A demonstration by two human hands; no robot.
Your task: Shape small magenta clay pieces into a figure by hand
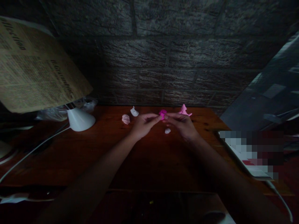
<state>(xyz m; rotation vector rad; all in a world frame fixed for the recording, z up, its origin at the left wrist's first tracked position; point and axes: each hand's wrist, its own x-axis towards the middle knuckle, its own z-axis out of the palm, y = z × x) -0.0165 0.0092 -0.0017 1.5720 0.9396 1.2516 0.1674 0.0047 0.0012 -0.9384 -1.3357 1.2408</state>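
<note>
Two-handed, I pinch the magenta clay lump [163, 114] between left hand [143, 125] and right hand [183, 125], above the wooden table [151, 165]; too hard a squeeze could flatten or tear it.

Readable print stands on the lampshade [46, 67], which looks like a page of newspaper. Near its upper left a large, dark, slanting word ends in "ection"; its first letters, by the picture's left edge, are unclear. Lower down, towards the right, a bold heading reads "GravurePrint", with a short mark before it that cannot be made out. The columns of small type around both are too fine and blurred to read.
</note>
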